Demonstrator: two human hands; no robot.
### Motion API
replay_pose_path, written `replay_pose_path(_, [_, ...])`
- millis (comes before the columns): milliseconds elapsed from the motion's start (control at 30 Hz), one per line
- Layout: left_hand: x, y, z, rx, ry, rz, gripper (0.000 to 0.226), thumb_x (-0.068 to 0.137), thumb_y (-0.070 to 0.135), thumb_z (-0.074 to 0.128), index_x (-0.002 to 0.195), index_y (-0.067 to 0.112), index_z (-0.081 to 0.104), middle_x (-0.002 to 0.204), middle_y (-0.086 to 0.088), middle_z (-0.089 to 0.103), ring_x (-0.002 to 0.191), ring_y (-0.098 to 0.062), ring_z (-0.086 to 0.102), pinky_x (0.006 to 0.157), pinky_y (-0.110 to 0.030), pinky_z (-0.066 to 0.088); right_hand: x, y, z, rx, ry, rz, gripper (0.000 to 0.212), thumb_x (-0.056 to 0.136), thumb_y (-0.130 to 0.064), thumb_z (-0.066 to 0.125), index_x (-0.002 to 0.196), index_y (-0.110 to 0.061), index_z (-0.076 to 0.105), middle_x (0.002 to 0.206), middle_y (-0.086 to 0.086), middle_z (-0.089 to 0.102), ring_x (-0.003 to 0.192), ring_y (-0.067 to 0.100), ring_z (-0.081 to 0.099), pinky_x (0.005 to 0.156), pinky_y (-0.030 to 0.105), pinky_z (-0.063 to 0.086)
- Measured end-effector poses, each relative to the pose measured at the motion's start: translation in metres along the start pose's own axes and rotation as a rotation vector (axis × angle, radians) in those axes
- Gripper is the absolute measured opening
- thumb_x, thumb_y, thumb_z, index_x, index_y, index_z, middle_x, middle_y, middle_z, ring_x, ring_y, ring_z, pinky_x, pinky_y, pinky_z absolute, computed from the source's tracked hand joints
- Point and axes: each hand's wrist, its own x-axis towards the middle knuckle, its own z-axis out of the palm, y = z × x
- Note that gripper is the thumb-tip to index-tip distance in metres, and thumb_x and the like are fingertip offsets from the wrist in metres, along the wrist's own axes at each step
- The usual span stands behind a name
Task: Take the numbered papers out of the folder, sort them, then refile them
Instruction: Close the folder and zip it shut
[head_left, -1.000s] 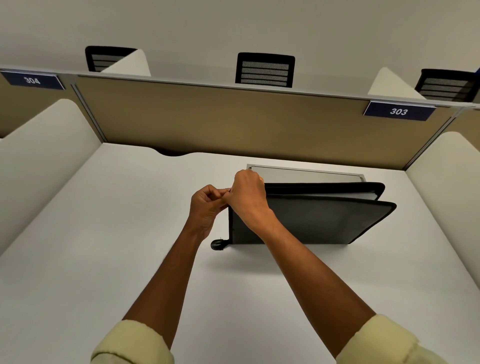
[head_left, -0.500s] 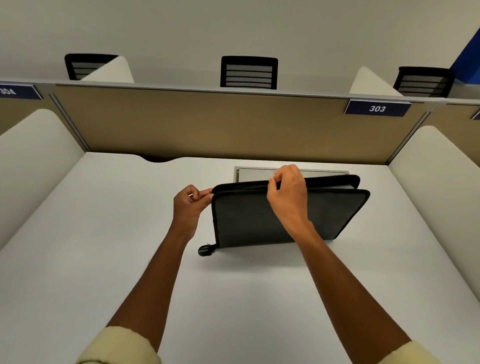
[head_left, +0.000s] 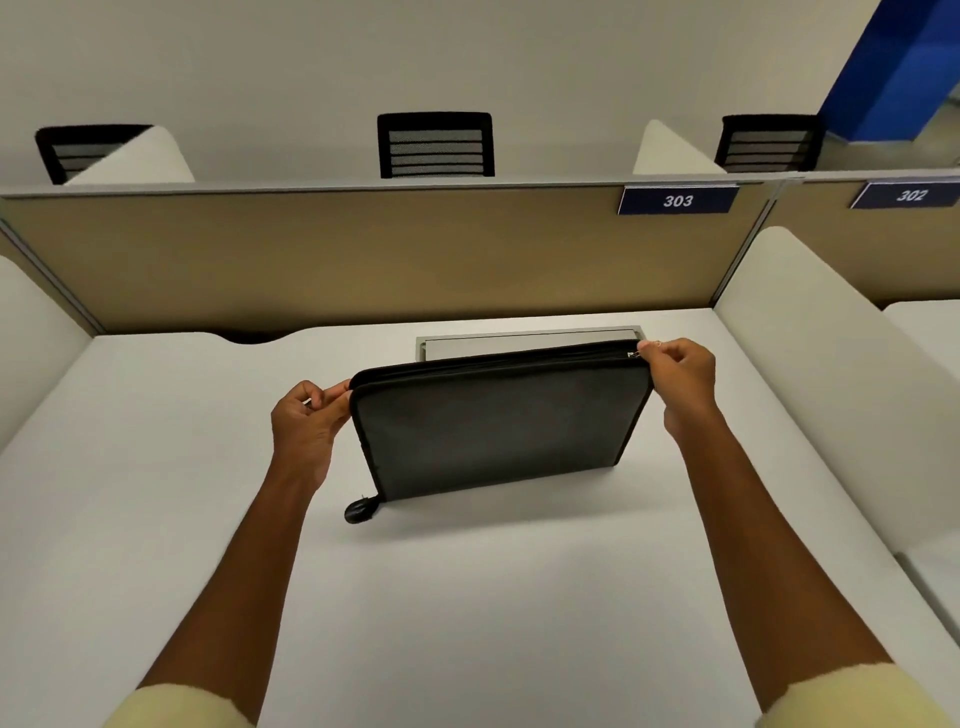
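Right hand (head_left: 680, 376) moved along folder (head_left: 498, 426) top to its right corner, pinching zipper pull (head_left: 632, 354), left hand (head_left: 306, 421) still pinching left corner, folder upright on bench (head_left: 467, 597)

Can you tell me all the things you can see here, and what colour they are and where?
folder: 1, black, standing on edge mid-desk
desk: 1, white, under the folder
metal hatch: 1, grey, in the desk behind the folder
partition: 1, tan, along the desk's back
number signs: 2, blue, on the partition, reading 303 and 302
chairs: 3, black, beyond the partition
left hand: pinches the folder's top left corner
right hand: pinches the zip pull at the top right corner
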Motion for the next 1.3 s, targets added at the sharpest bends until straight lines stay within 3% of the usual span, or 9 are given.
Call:
replay_pose_path(200, [0.006,0.019,0.011,0.152,0.002,0.036,0.026,0.088,-0.011,0.061,0.079,0.012,0.053,0.097,-0.014,0.07,0.105,-0.037,0.066,0.093,-0.046,0.054,0.003,0.006,0.0,0.123,-0.021,0.093,0.019,0.092,-0.02,0.071,0.077,-0.015,0.061,0.091,0.006,0.065,0.092,0.022,0.061,0.087,0.034,0.053])
replay_pose_path(367, [0.009,0.047,0.063,0.515,-0.09,0.367,0.009,0.087,-0.003,0.064,0.087,0.005,0.062,0.093,-0.007,0.073,0.09,-0.019,0.071,0.087,-0.033,0.055,-0.002,0.013,0.002,0.254,-0.021,0.133,0.017,0.094,-0.021,0.069,0.078,-0.016,0.063,0.086,0.003,0.063,0.089,0.02,0.059,0.092,0.034,0.052])
replay_pose_path(500, [0.008,0.051,0.125,0.773,-0.35,0.393,0.015,0.082,0.01,0.076,0.093,0.016,0.069,0.088,0.003,0.072,0.082,-0.009,0.069,0.078,-0.027,0.054,-0.005,0.016,0.004,0.344,-0.019,0.18,0.019,0.093,-0.021,0.069,0.076,-0.017,0.062,0.089,0.006,0.064,0.093,0.022,0.06,0.097,0.041,0.053])
replay_pose_path(667, [0.003,0.032,0.187,1.099,-0.617,0.287,0.038,0.081,0.034,0.078,0.116,0.024,0.07,0.115,0.004,0.07,0.109,-0.012,0.062,0.096,-0.039,0.051,-0.002,0.013,0.006,0.421,0.005,0.276,0.017,0.086,-0.021,0.076,0.074,-0.017,0.065,0.104,0.015,0.069,0.108,0.03,0.065,0.104,0.051,0.049])
replay_pose_path(733, [0.001,0.028,0.205,1.087,-0.652,0.281,0.025,0.089,0.04,0.069,0.106,0.023,0.073,0.102,0.005,0.071,0.098,-0.013,0.063,0.088,-0.038,0.052,-0.003,0.012,0.005,0.417,0.025,0.276,0.019,0.087,-0.02,0.076,0.072,-0.016,0.064,0.095,0.012,0.067,0.097,0.026,0.065,0.104,0.05,0.05])
replay_pose_path(833, [-0.001,0.027,0.218,1.109,-0.645,0.233,0.039,0.095,0.046,0.058,0.079,0.011,0.068,0.064,0.0,0.052,0.06,-0.017,0.047,0.062,-0.033,0.04,-0.005,0.012,0.002,0.428,0.04,0.261,0.023,0.087,-0.019,0.077,0.069,-0.015,0.063,0.083,0.007,0.065,0.087,0.022,0.062,0.103,0.049,0.05])
replay_pose_path(1033, [-0.006,0.03,0.22,1.117,-0.459,0.369,0.019,0.094,0.031,0.063,0.094,0.018,0.077,0.09,0.0,0.072,0.089,-0.02,0.063,0.076,-0.037,0.053,-0.011,-0.005,-0.003,0.434,0.019,0.145,0.025,0.087,-0.021,0.078,0.066,-0.017,0.065,0.076,0.002,0.065,0.083,0.021,0.061,0.1,0.048,0.053])
replay_pose_path(1200, [-0.011,0.05,0.216,0.829,-0.349,0.439,0.015,0.093,0.025,0.066,0.092,0.015,0.078,0.081,-0.002,0.074,0.081,-0.021,0.066,0.072,-0.034,0.052,-0.019,-0.056,-0.013,0.463,0.01,-0.078,0.02,0.087,-0.015,0.076,0.069,-0.015,0.068,0.088,0.001,0.073,0.087,0.008,0.07,0.076,0.016,0.053])
replay_pose_path(1300, [-0.015,0.064,0.216,0.599,-0.337,0.419,0.014,0.093,0.02,0.066,0.091,0.011,0.077,0.081,-0.002,0.073,0.077,-0.014,0.065,0.071,-0.032,0.05,-0.026,-0.097,-0.017,0.47,-0.026,-0.213,0.013,0.088,-0.01,0.074,0.076,-0.012,0.071,0.1,0.0,0.075,0.095,0.005,0.071,0.076,0.011,0.051])
